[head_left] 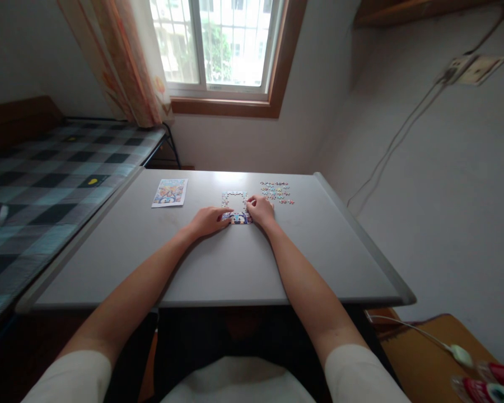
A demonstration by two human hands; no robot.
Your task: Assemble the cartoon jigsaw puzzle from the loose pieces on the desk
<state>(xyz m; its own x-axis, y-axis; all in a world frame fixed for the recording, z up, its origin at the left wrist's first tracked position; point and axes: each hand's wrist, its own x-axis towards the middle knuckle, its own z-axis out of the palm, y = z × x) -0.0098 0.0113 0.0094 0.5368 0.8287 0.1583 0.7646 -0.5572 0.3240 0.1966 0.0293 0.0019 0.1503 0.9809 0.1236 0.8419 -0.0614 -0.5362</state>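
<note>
We're working at the tbl, w/ the part-built puzzle sitting abt mid-width, nearer the far edge than the near edge. Our L hand is resting by its near L corner, thumb & index leaving a narrow gap. Our R hand is bunching its fingertips at the R side; can't tell if they're gripping a pc. Loose pcs are lying twd the far R corner, the pic sheet nr the far L corner.
</note>
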